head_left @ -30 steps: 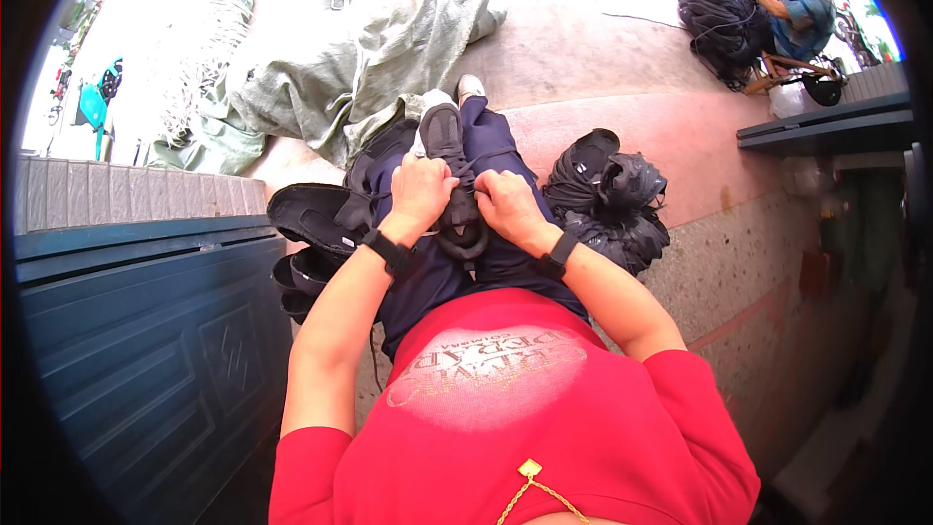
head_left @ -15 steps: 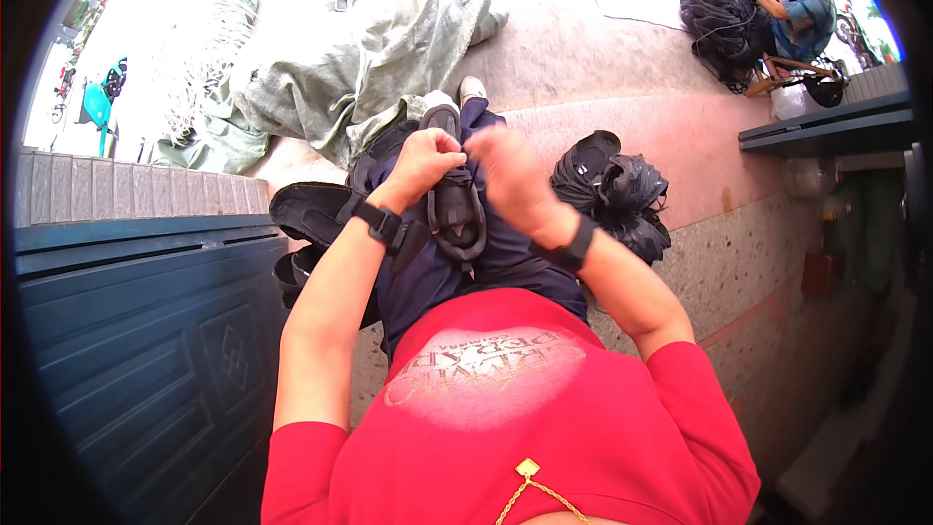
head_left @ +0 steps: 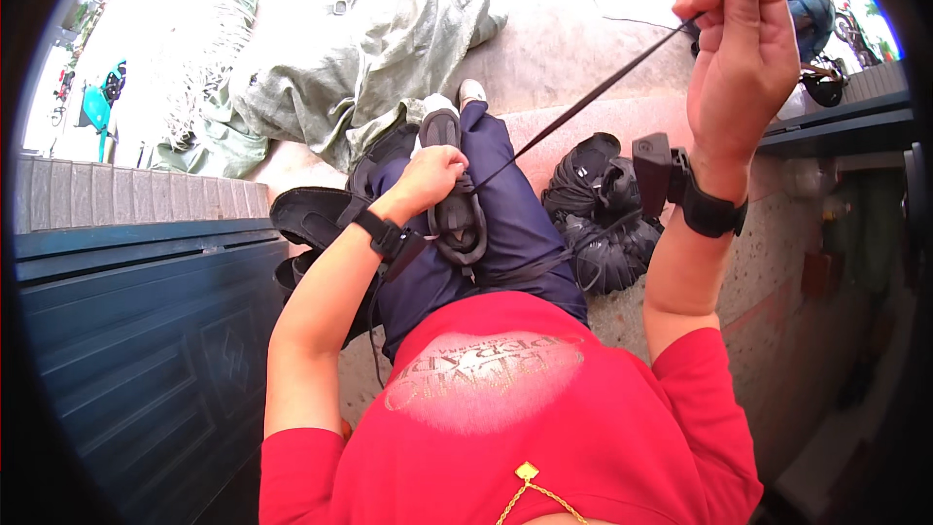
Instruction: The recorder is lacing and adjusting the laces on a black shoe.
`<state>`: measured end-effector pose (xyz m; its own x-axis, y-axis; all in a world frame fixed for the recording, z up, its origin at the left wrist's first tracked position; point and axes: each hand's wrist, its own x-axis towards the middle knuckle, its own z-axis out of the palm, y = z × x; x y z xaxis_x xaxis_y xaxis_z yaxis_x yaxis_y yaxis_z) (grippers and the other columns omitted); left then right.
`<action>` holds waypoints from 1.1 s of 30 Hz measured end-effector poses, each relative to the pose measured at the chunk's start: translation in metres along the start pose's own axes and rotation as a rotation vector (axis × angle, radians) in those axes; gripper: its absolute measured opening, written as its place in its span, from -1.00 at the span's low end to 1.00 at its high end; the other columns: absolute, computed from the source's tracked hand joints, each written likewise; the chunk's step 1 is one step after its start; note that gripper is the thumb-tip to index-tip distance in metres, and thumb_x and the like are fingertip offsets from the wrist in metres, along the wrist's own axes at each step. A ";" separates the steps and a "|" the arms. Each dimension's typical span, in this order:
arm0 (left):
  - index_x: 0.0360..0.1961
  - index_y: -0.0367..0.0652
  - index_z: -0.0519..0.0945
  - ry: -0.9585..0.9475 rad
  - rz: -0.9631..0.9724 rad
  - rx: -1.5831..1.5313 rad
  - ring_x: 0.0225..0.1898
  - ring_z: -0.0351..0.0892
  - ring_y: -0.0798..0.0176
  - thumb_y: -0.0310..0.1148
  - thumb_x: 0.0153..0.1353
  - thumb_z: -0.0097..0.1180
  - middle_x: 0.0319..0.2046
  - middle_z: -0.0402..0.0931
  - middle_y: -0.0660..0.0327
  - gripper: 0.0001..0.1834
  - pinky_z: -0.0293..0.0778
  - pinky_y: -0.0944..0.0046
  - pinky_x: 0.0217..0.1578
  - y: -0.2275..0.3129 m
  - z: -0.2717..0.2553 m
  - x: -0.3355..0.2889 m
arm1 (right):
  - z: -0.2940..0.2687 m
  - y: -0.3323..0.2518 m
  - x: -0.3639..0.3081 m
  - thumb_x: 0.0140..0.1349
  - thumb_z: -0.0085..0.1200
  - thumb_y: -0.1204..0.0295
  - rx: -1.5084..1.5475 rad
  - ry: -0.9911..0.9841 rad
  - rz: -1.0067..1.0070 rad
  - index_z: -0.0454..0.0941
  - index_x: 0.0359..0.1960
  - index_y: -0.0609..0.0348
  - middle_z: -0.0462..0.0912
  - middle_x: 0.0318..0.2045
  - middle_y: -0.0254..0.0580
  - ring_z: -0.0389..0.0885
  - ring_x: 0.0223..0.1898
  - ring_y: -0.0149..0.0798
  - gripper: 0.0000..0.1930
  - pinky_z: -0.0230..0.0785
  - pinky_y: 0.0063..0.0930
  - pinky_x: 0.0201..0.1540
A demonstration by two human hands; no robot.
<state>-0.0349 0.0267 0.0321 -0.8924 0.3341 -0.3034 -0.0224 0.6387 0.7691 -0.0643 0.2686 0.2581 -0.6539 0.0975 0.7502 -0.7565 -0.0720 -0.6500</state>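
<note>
The black shoe [head_left: 457, 214] sits on my lap, along the dark trousers [head_left: 510, 185], its toe pointing far and its heel opening toward me. My left grip [head_left: 431, 178] is closed on the shoe at its lacing; my hand hides the fingertips' hold, so I cannot tell whether they pinch the upper or a bit of lace. My right grip [head_left: 743, 68] is up at the far right, well apart from the shoe, its thumb and fingers closed on the black lace [head_left: 583, 104]. That lace runs nearly straight from the shoe's right side up to my fingers, with hardly any slack.

I judge the step in hand to be pulling the lace through at the lacing, 1 hand steadying the shoe and the other taking up the length. By my reading, the next move calls for a firm left hold so that the shoe doesn't lift or twist, and an even pull that stops once the slack is gone. After that, the lace end would need to come back near the eyelets.

Another dark strip [head_left: 530, 272] lies across my right thigh, near the dark pile [head_left: 607, 262] at my right. More black shoes [head_left: 311, 212] are stacked at my left, and a grey-green cloth [head_left: 321, 78] spreads at the far left, beyond my knees.
</note>
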 end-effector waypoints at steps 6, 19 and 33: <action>-0.22 -0.19 0.49 0.131 0.177 0.485 -0.22 0.36 0.00 -0.55 -0.13 0.04 -0.29 0.49 0.12 -0.66 0.34 0.15 -0.16 -0.035 -0.015 -0.036 | -0.001 0.029 -0.052 0.26 -0.15 0.35 0.090 -0.023 0.485 0.39 -0.29 0.20 0.41 -0.60 -0.35 0.32 -0.65 -0.57 -0.83 0.15 -0.75 -0.64; -0.47 -0.20 0.58 0.211 0.256 0.565 -0.42 0.40 0.06 -0.37 -0.01 0.09 -0.54 0.50 0.12 -0.87 0.37 0.17 -0.35 -0.044 -0.022 -0.068 | 0.091 0.098 -0.259 0.00 -0.05 0.42 -0.844 -0.789 0.444 0.44 -0.54 0.16 0.52 -0.60 -0.12 0.54 -0.51 -0.16 -0.91 0.40 -0.33 -0.46; -0.41 -0.26 0.50 0.499 -0.005 0.253 -0.40 0.45 -0.08 -0.47 -0.04 -0.03 -0.54 0.46 -0.04 -0.85 0.41 0.09 -0.37 -0.047 -0.001 -0.064 | 0.069 0.054 -0.095 0.15 -0.16 0.38 0.586 -0.485 1.168 0.27 -0.65 0.05 0.15 -0.80 -0.52 0.11 -0.78 -0.52 -0.79 0.23 -0.52 -0.62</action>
<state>0.0230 -0.0252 0.0162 -0.9991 0.0017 0.0435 0.0271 0.8066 0.5905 -0.0439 0.1873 0.1599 -0.7490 -0.6476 -0.1404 0.4082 -0.2839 -0.8676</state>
